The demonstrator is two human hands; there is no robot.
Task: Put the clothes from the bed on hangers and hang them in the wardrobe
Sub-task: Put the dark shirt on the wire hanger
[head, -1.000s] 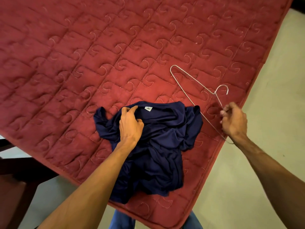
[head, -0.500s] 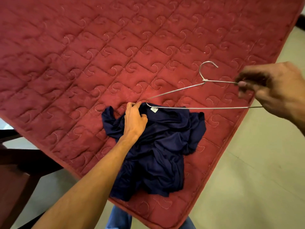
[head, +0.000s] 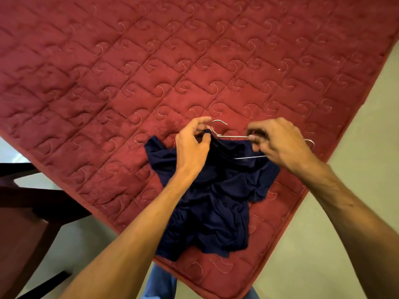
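A crumpled navy blue shirt (head: 218,203) lies near the corner of the red quilted mattress (head: 151,72). My left hand (head: 192,145) pinches the shirt's collar and lifts it. My right hand (head: 278,143) grips a thin silver wire hanger (head: 233,137) by its upper wire. The hanger's left end sits inside the collar opening, its hook pokes up just beyond my left fingers, and its right end sticks out past my right hand.
Dark wooden furniture (head: 26,223) stands at the lower left beside the bed. Pale floor (head: 323,244) runs along the mattress's right edge. My blue-trousered legs (head: 162,283) touch the mattress corner at the bottom.
My right hand carried the hanger from the mattress edge over to the shirt and slid its left end into the collar. My left hand raised the collar off the mattress.
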